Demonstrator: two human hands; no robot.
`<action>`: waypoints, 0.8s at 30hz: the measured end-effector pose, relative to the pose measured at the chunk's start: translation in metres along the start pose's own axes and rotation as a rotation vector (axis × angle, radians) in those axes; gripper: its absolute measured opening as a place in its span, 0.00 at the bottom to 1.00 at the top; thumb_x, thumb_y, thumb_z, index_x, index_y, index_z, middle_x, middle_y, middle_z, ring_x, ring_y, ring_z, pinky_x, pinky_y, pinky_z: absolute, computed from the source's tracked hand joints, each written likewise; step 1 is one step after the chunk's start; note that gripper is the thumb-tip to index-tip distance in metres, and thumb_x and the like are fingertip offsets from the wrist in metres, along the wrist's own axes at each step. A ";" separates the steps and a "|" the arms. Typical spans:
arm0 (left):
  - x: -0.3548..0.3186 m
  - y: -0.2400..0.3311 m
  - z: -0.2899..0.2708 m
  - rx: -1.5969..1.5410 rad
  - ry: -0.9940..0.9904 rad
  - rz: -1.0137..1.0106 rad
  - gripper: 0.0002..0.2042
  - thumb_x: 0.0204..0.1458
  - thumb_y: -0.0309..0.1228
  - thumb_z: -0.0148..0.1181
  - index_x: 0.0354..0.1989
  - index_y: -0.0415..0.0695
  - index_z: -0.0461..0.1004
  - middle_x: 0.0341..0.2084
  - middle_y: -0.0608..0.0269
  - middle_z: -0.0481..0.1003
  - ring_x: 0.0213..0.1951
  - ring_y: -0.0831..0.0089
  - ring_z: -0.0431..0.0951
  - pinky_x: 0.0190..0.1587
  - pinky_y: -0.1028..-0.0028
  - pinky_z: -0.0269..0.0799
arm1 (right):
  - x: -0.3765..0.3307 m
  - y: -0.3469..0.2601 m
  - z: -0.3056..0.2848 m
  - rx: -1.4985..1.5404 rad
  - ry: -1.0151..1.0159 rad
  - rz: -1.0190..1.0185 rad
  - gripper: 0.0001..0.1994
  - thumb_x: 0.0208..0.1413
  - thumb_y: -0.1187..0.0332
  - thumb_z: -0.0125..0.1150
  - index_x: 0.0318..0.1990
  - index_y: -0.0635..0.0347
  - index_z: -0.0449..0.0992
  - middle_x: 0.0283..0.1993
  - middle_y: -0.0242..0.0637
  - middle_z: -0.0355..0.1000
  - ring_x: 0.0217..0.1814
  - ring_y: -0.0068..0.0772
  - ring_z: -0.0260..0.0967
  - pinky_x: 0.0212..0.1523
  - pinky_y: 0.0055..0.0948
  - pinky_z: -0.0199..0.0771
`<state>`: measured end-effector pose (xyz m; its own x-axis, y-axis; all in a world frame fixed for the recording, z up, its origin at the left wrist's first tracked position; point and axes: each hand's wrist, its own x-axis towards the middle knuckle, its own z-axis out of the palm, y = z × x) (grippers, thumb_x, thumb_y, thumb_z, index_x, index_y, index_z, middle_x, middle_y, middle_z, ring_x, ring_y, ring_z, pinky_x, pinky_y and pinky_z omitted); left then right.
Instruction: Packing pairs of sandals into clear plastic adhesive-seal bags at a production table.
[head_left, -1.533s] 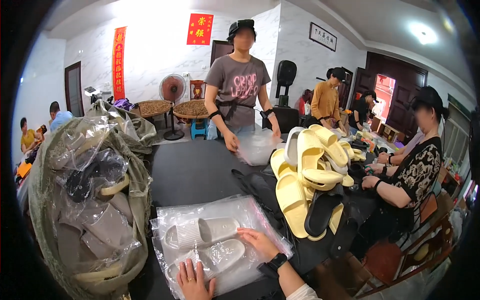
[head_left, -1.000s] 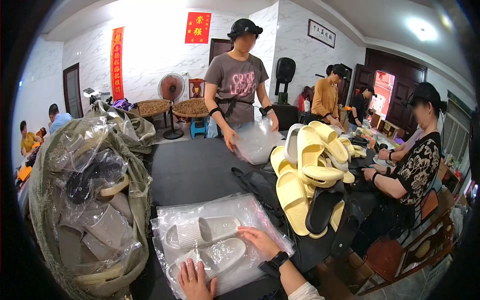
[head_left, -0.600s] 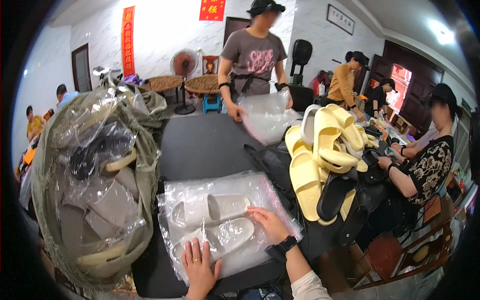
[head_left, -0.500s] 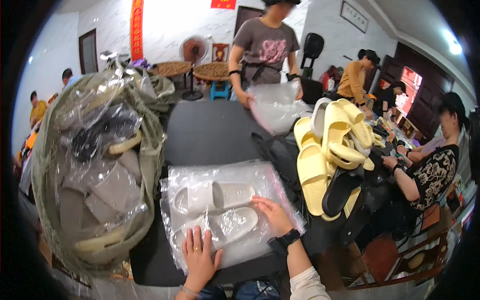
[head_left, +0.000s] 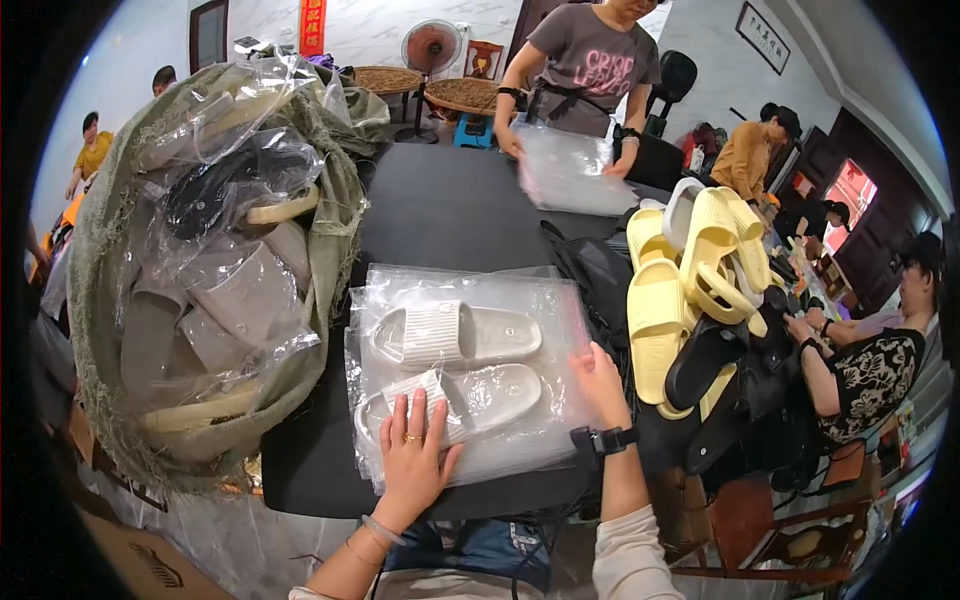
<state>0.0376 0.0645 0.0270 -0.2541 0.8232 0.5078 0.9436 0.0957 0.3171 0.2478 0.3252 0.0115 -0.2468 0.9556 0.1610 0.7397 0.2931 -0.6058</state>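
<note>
A pair of light grey slippers (head_left: pixel 500 335) lies side by side inside a clear plastic bag (head_left: pixel 480 285), on top of a stack of similar bags on the black table. My left hand (head_left: pixel 415 460) rests flat with spread fingers on the nearer slipper, through the plastic. At the bag's right edge, by a pinkish strip, my right hand (head_left: pixel 600 385) has its fingers bent and pressed together on the plastic; its thumb is mostly hidden.
A large woven sack (head_left: pixel 335 290) of bagged slippers stands at the left. Yellow, black and grey slippers (head_left: pixel 660 310) are piled on the right. Across the table (head_left: pixel 430 200), a person handles clear bags (head_left: pixel 570 175). Other people work at the right.
My right hand has moved from the toe of the far slipper to the bag's right edge. My left hand stays on the near slipper. The view has tilted downward.
</note>
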 end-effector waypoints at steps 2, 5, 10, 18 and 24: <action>-0.001 -0.001 -0.001 -0.016 0.011 -0.013 0.33 0.46 0.40 0.61 0.61 0.46 0.59 0.63 0.49 0.53 0.63 0.47 0.51 0.59 0.52 0.48 | 0.000 -0.012 -0.020 -0.003 -0.046 -0.022 0.26 0.50 0.54 0.60 0.51 0.66 0.69 0.44 0.45 0.72 0.45 0.42 0.69 0.47 0.38 0.68; -0.002 -0.001 0.000 -0.035 0.019 -0.013 0.33 0.46 0.40 0.61 0.61 0.46 0.59 0.63 0.49 0.53 0.63 0.47 0.51 0.59 0.52 0.48 | 0.009 -0.024 -0.051 0.243 -0.345 -0.072 0.17 0.50 0.59 0.60 0.37 0.68 0.76 0.28 0.40 0.73 0.30 0.29 0.70 0.33 0.26 0.69; 0.000 0.003 -0.001 -0.048 0.013 -0.013 0.32 0.46 0.40 0.61 0.61 0.45 0.60 0.63 0.49 0.53 0.63 0.47 0.51 0.59 0.52 0.48 | 0.025 -0.039 -0.092 0.006 -0.365 -0.376 0.14 0.53 0.63 0.56 0.35 0.68 0.74 0.29 0.35 0.74 0.28 0.26 0.70 0.29 0.25 0.69; -0.008 -0.007 -0.009 -0.205 0.192 -0.097 0.30 0.50 0.36 0.55 0.60 0.36 0.57 0.61 0.46 0.56 0.62 0.45 0.53 0.60 0.52 0.47 | 0.020 -0.058 -0.079 1.254 -0.856 0.086 0.06 0.56 0.68 0.50 0.37 0.59 0.69 0.56 0.48 0.65 0.24 0.19 0.67 0.30 0.22 0.70; -0.003 -0.009 -0.002 -0.059 0.076 -0.261 0.28 0.52 0.37 0.52 0.60 0.36 0.58 0.62 0.45 0.54 0.63 0.46 0.51 0.62 0.50 0.43 | 0.018 -0.096 -0.024 0.624 -0.893 -0.383 0.08 0.50 0.72 0.61 0.35 0.59 0.68 0.64 0.42 0.56 0.67 0.37 0.49 0.62 0.34 0.52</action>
<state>0.0297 0.0601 0.0243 -0.5041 0.7306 0.4605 0.8306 0.2641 0.4903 0.1877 0.3151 0.0915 -0.9271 0.3728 -0.0402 0.1440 0.2550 -0.9561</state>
